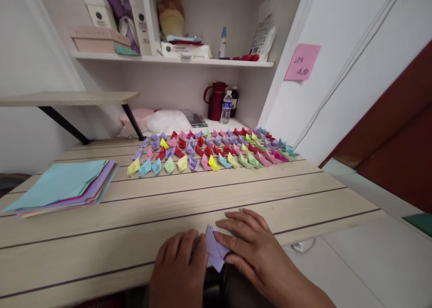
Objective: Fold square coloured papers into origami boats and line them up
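Note:
A small piece of folded purple paper (214,250) is at the table's front edge, between my two hands. My left hand (182,260) has its fingers bent and close together, gripping the left edge of the paper; its thumb is mostly hidden. From the right, my right hand (254,249) pinches the same paper, index finger on top and thumb at the lower right side. Its other fingers stretch over the wood beyond. Part of the paper is covered by the right fingers. Farther back stand rows of small folded paper boats (205,162) in many colours.
A stack of coloured paper sheets (64,182) lies at the left of the slatted table (141,218). Behind it is a raised wooden shelf (70,99) on black legs. A red jug (216,101) and a water bottle (227,107) stand at the back. A white cable (332,92) hangs right.

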`<act>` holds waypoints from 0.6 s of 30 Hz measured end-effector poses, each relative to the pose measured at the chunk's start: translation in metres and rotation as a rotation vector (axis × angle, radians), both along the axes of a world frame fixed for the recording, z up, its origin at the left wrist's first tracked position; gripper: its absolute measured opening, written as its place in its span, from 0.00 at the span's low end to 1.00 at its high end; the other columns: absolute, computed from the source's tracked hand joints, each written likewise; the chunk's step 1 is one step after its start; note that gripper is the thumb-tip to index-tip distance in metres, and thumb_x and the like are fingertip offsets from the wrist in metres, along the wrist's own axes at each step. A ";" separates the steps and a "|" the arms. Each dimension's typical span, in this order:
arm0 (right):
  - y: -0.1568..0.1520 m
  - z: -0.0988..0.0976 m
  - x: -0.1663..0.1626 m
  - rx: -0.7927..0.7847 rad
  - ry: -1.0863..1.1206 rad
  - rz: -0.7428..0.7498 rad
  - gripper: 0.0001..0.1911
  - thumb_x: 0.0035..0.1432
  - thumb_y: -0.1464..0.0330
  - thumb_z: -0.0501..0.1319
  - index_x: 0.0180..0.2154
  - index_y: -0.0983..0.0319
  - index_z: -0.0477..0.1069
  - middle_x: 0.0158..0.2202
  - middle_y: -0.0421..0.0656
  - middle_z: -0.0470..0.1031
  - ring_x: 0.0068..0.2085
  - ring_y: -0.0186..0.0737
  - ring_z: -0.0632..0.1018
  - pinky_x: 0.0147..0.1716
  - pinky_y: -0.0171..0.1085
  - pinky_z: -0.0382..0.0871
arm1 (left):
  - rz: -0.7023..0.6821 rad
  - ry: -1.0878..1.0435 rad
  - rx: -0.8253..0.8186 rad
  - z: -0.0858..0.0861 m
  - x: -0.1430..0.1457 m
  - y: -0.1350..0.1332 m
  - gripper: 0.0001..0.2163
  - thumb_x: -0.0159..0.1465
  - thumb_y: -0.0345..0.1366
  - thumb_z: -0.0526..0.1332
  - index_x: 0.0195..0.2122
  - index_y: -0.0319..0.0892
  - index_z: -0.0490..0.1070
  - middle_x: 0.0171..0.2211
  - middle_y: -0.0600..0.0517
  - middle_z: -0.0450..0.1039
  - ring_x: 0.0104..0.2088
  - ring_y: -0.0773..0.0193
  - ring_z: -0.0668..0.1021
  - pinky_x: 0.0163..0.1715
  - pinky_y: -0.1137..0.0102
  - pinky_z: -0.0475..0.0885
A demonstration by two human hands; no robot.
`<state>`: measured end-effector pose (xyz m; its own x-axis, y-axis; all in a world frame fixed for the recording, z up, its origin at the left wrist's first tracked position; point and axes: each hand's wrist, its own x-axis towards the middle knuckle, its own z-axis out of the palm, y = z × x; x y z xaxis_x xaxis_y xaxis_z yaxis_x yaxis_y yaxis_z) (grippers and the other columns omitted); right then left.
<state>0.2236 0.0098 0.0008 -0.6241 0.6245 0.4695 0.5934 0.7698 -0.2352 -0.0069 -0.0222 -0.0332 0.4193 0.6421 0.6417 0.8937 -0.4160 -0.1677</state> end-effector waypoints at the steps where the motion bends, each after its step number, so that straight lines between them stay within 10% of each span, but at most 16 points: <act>1: 0.000 -0.001 0.001 0.027 -0.003 -0.002 0.17 0.70 0.64 0.61 0.59 0.52 0.73 0.56 0.44 0.79 0.58 0.53 0.74 0.59 0.58 0.64 | -0.027 0.008 0.009 0.000 -0.001 0.000 0.12 0.69 0.31 0.57 0.51 0.45 0.75 0.44 0.52 0.79 0.44 0.57 0.76 0.48 0.62 0.65; 12: -0.005 -0.009 0.004 0.066 0.116 -0.005 0.16 0.73 0.65 0.57 0.59 0.56 0.71 0.55 0.46 0.78 0.56 0.48 0.74 0.59 0.54 0.62 | -0.067 -0.019 -0.082 0.008 0.003 -0.004 0.23 0.65 0.23 0.49 0.54 0.47 0.75 0.46 0.51 0.80 0.47 0.56 0.74 0.56 0.57 0.61; 18: -0.009 -0.014 0.006 0.158 0.047 -0.010 0.14 0.71 0.70 0.58 0.55 0.54 0.74 0.54 0.45 0.78 0.56 0.52 0.73 0.60 0.58 0.57 | -0.022 0.006 -0.091 0.012 0.008 -0.007 0.15 0.72 0.35 0.52 0.54 0.48 0.76 0.47 0.52 0.82 0.47 0.55 0.76 0.56 0.55 0.60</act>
<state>0.2299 0.0009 -0.0127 -0.5937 0.5463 0.5908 0.5922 0.7937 -0.1388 0.0012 -0.0294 -0.0211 0.4376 0.6883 0.5786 0.8834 -0.4491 -0.1339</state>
